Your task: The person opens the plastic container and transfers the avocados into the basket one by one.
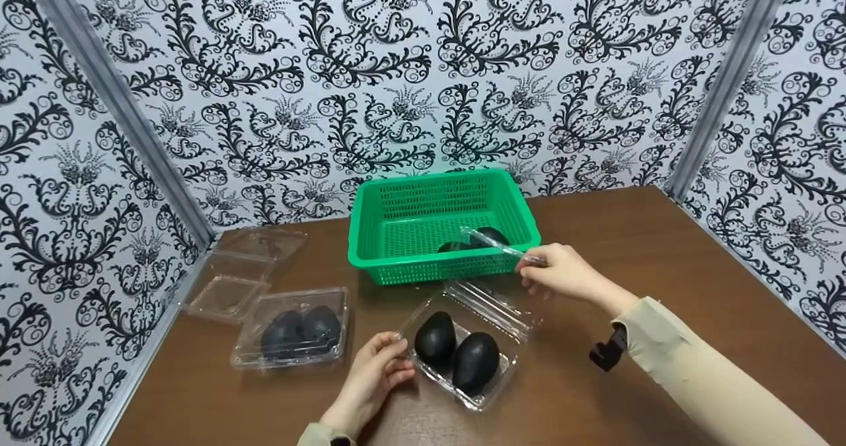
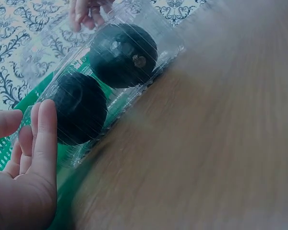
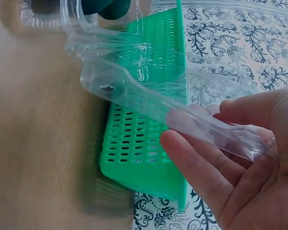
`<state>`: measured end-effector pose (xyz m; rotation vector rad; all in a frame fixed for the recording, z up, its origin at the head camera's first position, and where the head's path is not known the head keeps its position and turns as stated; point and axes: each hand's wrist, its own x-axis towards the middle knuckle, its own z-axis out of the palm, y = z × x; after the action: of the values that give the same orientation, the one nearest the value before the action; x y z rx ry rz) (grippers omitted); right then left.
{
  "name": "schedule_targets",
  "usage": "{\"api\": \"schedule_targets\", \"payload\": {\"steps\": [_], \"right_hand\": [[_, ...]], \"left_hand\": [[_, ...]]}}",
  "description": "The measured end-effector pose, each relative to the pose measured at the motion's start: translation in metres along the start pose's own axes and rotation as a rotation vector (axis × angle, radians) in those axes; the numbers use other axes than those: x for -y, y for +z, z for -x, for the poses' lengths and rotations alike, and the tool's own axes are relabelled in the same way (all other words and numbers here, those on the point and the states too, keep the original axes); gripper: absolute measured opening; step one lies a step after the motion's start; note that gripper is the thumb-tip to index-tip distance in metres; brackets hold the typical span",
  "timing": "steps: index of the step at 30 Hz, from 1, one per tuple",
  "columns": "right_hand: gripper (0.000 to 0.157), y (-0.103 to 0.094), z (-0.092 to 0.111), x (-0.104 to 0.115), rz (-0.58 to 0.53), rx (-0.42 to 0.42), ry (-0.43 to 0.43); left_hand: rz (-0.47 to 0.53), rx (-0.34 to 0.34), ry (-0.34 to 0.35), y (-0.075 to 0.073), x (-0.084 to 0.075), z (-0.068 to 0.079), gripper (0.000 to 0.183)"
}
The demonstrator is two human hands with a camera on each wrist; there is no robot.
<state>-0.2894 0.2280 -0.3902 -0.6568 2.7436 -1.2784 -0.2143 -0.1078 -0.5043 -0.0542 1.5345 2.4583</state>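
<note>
In the head view, an open clear plastic clamshell box (image 1: 492,314) lies in front of the green basket, with two dark avocados (image 1: 476,363) in its base. My left hand (image 1: 377,373) pinches the box's left edge between thumb and fingers; the left wrist view shows the clear edge there. Raised at the right, my right hand (image 1: 562,271) grips the edge of the box's clear lid (image 3: 149,103), which stands up in front of the basket. The avocados touch neither hand.
The green basket (image 1: 423,271) stands at the back with dark avocados (image 1: 489,236) inside. To the left sits another clear box (image 1: 248,353) holding two avocados (image 1: 320,327). Behind it lies an open clear box (image 1: 225,294). Patterned walls (image 1: 410,69) enclose the brown table (image 1: 615,234).
</note>
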Motion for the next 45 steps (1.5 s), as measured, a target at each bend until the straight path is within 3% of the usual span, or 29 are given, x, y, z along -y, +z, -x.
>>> {"api": "schedule_targets", "payload": {"steps": [15, 23, 31, 40, 45], "right_hand": [[0.014, 0.005, 0.029, -0.004, -0.121, -0.022, 0.086], [0.016, 0.012, 0.044, -0.006, -0.035, -0.082, 0.079], [0.016, 0.017, 0.057, -0.013, -0.103, -0.102, 0.109], [0.022, 0.025, 0.068, -0.024, -0.09, -0.145, 0.193], [0.027, 0.029, 0.073, -0.029, -0.168, -0.137, 0.235]], "left_hand": [[0.045, -0.055, 0.029, 0.005, 0.0, -0.018, 0.005], [0.042, -0.058, 0.054, 0.002, 0.001, -0.026, 0.008], [0.031, -0.076, 0.096, 0.001, -0.001, -0.033, 0.008], [0.028, -0.105, 0.115, 0.001, -0.001, -0.039, 0.007], [0.037, -0.111, 0.117, 0.002, 0.0, -0.041, 0.006]]}}
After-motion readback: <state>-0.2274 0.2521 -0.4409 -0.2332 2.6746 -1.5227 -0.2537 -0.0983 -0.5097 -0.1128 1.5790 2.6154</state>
